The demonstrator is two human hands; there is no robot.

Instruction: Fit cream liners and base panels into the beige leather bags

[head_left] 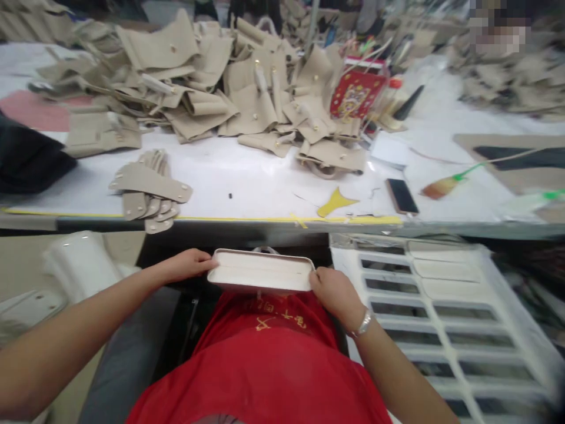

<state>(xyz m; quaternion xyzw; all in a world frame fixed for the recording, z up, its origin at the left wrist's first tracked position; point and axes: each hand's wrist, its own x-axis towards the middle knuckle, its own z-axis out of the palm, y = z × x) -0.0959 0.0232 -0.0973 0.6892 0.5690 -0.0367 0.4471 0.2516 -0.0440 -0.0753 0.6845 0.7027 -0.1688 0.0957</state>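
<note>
Above my lap I hold a cream rectangular bag piece (pixel 260 270) with rounded corners and a darker rim, its long side running left to right. A pale loop shows at its far edge; its underside is hidden. My left hand (pixel 194 265) is closed on the left end, thumb over the rim. At the right end my right hand (pixel 333 290), with a silver band on the wrist, grips the corner with curled fingers. Straight ahead on the table lies a small stack of beige straps with metal studs (pixel 150 187).
Beige bag parts (pixel 247 88) are heaped along the back of the white table (pixel 212 165). A phone (pixel 401 196), a yellow scrap (pixel 336 202) and a brush (pixel 441 187) lie towards the right. Beside my right arm stands a white slatted rack (pixel 441 312) carrying cream strips.
</note>
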